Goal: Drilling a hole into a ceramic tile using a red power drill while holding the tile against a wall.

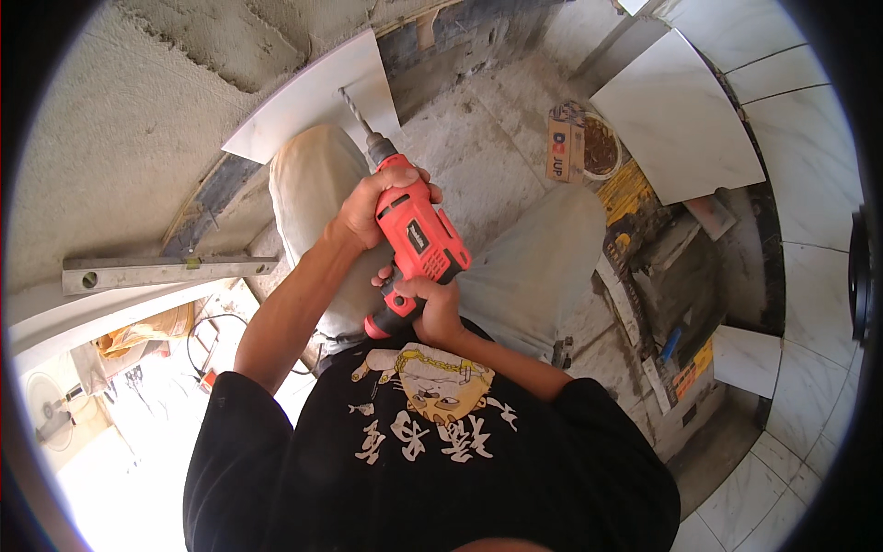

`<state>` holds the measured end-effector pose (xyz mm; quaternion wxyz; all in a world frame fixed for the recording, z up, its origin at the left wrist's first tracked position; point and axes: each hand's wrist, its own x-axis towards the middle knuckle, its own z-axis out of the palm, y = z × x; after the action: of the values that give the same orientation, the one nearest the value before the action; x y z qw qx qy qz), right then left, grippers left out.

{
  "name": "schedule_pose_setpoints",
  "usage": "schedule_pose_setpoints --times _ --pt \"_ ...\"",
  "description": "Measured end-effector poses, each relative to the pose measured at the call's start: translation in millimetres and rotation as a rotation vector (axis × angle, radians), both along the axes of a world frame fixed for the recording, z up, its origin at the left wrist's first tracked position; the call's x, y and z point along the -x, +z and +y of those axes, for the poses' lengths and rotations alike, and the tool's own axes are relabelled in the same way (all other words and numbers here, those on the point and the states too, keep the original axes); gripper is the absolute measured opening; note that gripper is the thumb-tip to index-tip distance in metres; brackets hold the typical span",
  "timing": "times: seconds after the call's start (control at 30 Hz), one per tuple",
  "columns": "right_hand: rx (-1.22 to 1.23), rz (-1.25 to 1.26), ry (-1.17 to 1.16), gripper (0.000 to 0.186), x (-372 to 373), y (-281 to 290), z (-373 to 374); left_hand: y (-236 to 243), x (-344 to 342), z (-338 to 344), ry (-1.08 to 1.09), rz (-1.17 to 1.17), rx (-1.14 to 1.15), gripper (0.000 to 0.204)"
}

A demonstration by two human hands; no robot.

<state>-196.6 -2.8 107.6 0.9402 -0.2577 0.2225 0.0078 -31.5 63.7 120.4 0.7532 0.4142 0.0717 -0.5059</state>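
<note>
I hold a red power drill (418, 230) in both hands, its long bit pointing up and to the left. My left hand (377, 204) is wrapped round the front of the body, just behind the chuck. Lower down, my right hand (432, 305) grips the handle; the trigger is mostly hidden by its fingers. The tip of the drill bit (357, 112) meets a dark spot on a white tile (303, 103) that stands against the rough wall. I cannot tell how deep the bit is.
A spirit level (166, 273) lies at the left. To the right are a small cardboard box (563, 152), a bucket of brown stuff (602, 149), a large leaning white tile (685, 120), a yellow sack (630, 191) and a blue object (670, 343). A fan (46, 411) stands at lower left.
</note>
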Motion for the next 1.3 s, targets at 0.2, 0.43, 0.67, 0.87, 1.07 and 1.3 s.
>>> schedule_pose_setpoints --times 0.2,0.43,0.67,0.87,1.07,1.3 --pt "0.253 0.023 0.024 0.042 -1 24 6 -5 -2 8 0.033 0.077 0.181 0.038" --pt "0.383 0.04 -0.017 0.009 1 27 19 -23 -7 13 0.001 0.062 0.37 0.038" --pt "0.401 0.06 0.03 0.007 0 35 18 -26 -5 14 -0.007 0.083 0.447 0.036" --pt "0.488 0.014 0.037 0.006 0 31 18 -25 -7 12 -0.01 0.09 0.497 0.035" --pt "0.407 0.013 0.022 0.008 -3 37 17 -25 -7 11 -0.019 0.077 0.487 0.034" --pt "0.403 -0.01 0.029 0.01 1 29 15 -23 -6 13 -0.018 0.084 0.448 0.034"
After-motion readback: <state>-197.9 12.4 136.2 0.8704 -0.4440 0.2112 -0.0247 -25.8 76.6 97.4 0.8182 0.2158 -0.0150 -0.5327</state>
